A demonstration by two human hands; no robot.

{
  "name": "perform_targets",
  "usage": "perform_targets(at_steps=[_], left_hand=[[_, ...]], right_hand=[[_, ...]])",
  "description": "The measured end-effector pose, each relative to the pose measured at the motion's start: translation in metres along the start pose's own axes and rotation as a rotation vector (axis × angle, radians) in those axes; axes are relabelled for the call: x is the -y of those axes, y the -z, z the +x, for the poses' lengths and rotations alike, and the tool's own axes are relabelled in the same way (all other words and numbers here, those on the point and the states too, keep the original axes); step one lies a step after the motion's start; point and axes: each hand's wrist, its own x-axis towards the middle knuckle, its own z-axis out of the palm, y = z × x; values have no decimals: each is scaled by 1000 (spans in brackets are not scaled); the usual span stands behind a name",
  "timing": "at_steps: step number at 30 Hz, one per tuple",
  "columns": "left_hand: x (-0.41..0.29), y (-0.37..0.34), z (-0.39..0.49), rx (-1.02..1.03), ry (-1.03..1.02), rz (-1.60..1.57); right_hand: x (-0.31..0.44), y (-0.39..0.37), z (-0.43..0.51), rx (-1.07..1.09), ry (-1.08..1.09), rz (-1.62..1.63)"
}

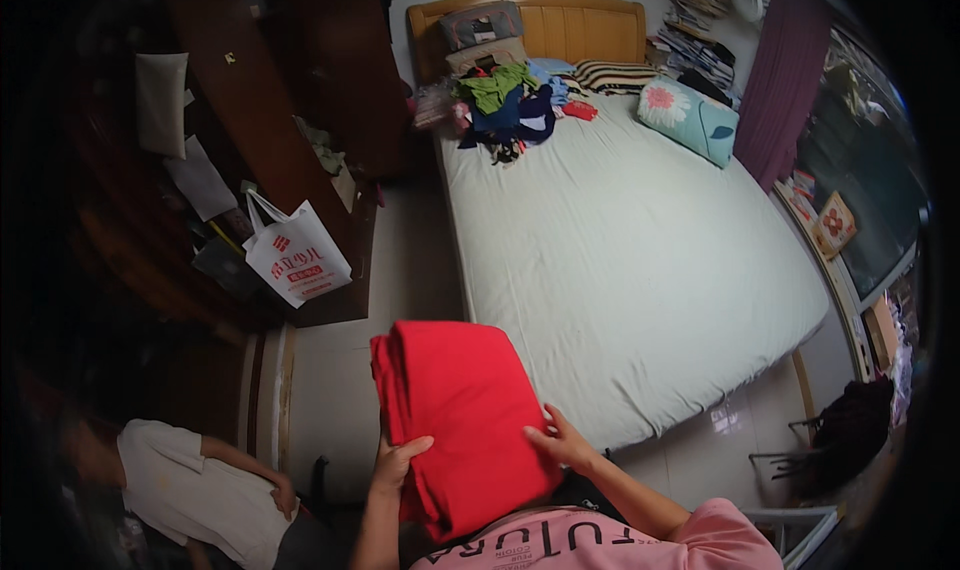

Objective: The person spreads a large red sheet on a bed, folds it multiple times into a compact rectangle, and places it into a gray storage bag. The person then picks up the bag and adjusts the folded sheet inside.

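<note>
A thick, folded red cloth is held up in front of my body, near the foot of the bed. My left hand grips its left side, with the thumb lying over the front face. Against the right edge rests my right hand, thumb on the front and fingers partly spread; part of that hand is hidden behind the cloth. Several folded layers show along the left edge. Beyond the cloth lies the mattress under a pale fitted sheet.
Heaped clothes lie by the wooden headboard, below fabric storage bags. A floral folded quilt is at the bed's far right. A white bag with writing stands left. Another person is at lower left; a dark-draped chair stands right.
</note>
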Motion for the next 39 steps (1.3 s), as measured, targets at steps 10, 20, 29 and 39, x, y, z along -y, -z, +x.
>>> perform_targets(at_steps=[10, 20, 29, 39], left_hand=[[-51, -58, 16, 646, -881, 1436], [-35, -66, 27, 534, -1064, 1342], [-72, 17, 132, 556, -743, 756], [-133, 85, 228, 686, -877, 852]], right_hand=[[75, -106, -17, 108, 26, 1092], [86, -106, 13, -327, 240, 1150], [126, -150, 76, -497, 449, 622], [192, -252, 118, -490, 521, 391]])
